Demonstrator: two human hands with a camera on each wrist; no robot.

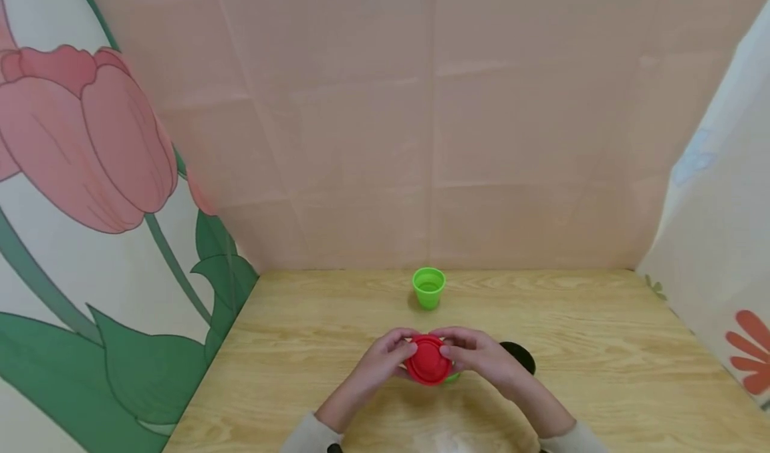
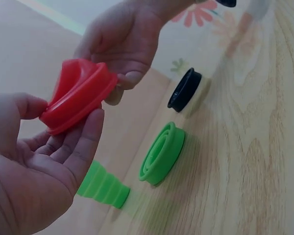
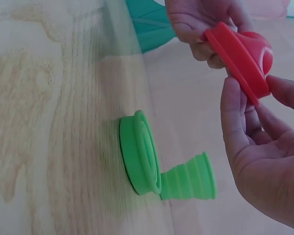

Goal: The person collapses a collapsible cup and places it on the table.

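Note:
Above the table, both hands pinch a red collapsible cup [image 1: 429, 361] by its rim from opposite sides. My left hand [image 1: 383, 359] has its thumb on the near face and fingers behind; my right hand [image 1: 483, 359] holds the other side the same way. In the wrist views the red cup [image 2: 78, 95] is tilted and folded down, its middle bulging out past the ring. Below the hands, a flattened green cup [image 2: 162, 152] lies on the table, mostly hidden by the red one in the head view. A black flattened cup [image 1: 520, 357] lies beside the right wrist.
Farther back on the wooden table [image 1: 325, 299] an extended green cup [image 1: 429, 287] stands upright, near the pinkish-brown back sheet [image 1: 337, 125]. A tulip-printed sheet [image 1: 78, 145] borders the left side, and a pale flowered one [image 1: 716, 252] the right.

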